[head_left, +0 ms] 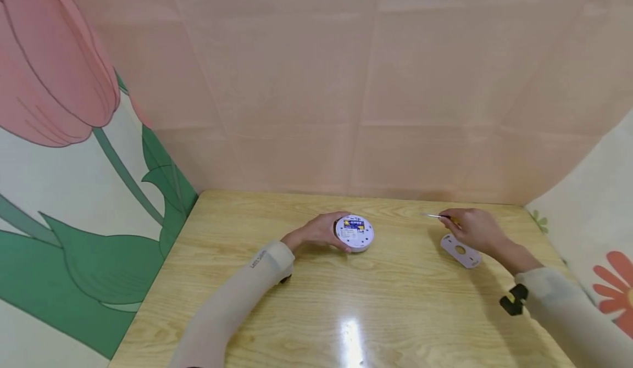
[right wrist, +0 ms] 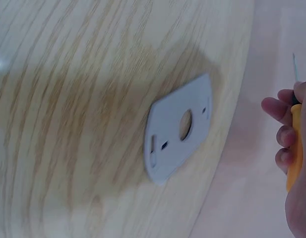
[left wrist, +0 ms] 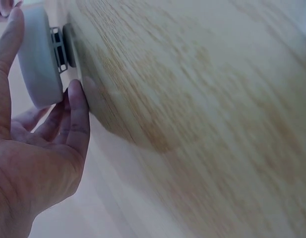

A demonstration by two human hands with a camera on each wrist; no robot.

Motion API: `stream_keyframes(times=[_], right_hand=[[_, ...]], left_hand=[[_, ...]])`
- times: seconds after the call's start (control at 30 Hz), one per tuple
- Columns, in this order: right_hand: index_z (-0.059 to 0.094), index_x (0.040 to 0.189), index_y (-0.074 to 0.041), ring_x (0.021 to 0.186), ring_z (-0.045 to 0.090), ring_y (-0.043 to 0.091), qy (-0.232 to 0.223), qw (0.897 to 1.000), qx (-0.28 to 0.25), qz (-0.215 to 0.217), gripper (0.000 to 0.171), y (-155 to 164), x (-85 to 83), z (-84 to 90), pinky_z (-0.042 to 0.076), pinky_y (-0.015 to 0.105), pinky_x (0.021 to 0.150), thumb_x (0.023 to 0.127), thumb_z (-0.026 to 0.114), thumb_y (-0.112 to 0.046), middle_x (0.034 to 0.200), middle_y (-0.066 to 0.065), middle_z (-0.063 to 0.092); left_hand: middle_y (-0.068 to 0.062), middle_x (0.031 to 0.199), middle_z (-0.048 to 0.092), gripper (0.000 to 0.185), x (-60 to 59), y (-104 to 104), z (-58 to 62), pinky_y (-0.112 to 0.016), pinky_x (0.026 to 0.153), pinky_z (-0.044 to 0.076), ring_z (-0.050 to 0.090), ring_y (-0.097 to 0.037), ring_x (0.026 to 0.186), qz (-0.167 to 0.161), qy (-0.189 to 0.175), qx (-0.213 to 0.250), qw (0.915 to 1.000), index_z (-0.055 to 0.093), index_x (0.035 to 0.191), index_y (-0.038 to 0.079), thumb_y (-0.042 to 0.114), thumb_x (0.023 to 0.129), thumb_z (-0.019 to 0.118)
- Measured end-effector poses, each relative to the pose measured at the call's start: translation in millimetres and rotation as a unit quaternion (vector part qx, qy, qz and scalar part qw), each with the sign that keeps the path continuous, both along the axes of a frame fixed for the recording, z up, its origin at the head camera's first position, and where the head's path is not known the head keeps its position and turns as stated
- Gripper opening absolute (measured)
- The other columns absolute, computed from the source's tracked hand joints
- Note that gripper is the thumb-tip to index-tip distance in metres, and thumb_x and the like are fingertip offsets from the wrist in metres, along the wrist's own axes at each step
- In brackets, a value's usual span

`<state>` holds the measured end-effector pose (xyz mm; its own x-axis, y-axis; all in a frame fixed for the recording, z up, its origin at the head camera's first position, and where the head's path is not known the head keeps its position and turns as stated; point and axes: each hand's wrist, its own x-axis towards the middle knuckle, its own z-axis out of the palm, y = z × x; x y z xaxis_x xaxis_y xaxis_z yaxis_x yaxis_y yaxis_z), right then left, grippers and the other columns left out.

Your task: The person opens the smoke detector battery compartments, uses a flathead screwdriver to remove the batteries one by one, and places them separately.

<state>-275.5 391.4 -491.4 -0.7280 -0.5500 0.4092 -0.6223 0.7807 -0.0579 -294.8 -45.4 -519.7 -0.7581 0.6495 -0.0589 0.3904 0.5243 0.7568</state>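
Observation:
My left hand (head_left: 320, 229) grips a round white smoke detector (head_left: 355, 240) by its side. Its flat back faces up, showing a label and a blue-and-yellow battery (head_left: 354, 224). In the left wrist view, the vented underside of the detector (left wrist: 36, 64) faces the table, with fingers under the rim. Off to the right, my right hand (head_left: 477, 229) holds a screwdriver (right wrist: 295, 148) with a yellow and black handle, its thin metal shaft pointing left. Below that hand, a white mounting plate (right wrist: 167, 119) with a round centre hole and slots lies on the table.
The wooden table (head_left: 395, 302) ends at a pink cloth backdrop (head_left: 366, 110). A tulip-printed sheet (head_left: 64, 82) hangs on the left, and a flower-printed one (head_left: 588, 219) on the right. Each sleeve has a dark device at the wrist.

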Motion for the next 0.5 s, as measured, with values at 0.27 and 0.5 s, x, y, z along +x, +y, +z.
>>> stream_keyframes(times=[0.27, 0.5], right_hand=[[0.079, 0.105, -0.006, 0.054, 0.051, -0.005, 0.018, 0.999, -0.002, 0.033, 0.013, -22, -0.6, 10.5, 0.043, 0.023, 0.046, 0.094, 0.078, -0.012, 0.082, 0.0, 0.077], [0.08, 0.105, -0.008, 0.055, 0.057, -0.001, 0.013, 0.999, 0.013, 0.039, 0.014, -36, 1.4, 17.9, 0.044, 0.024, 0.046, 0.09, 0.08, -0.01, 0.086, 0.001, 0.079]], left_hand=[[-0.004, 0.155, 0.057, 0.107, 1.1, 0, 1.8, -0.038, 0.123, 0.038, 0.052, -0.019, 0.142, 0.008, 0.008, -0.003, 0.9999, 0.044, 0.161, 0.011, 0.035, 0.073, 0.1], [-0.002, 0.154, 0.058, 0.105, 1.7, 0, 1.5, -0.038, 0.121, 0.04, 0.053, -0.018, 0.141, 0.007, 0.007, -0.008, 0.9999, 0.046, 0.161, 0.016, 0.037, 0.074, 0.1]])
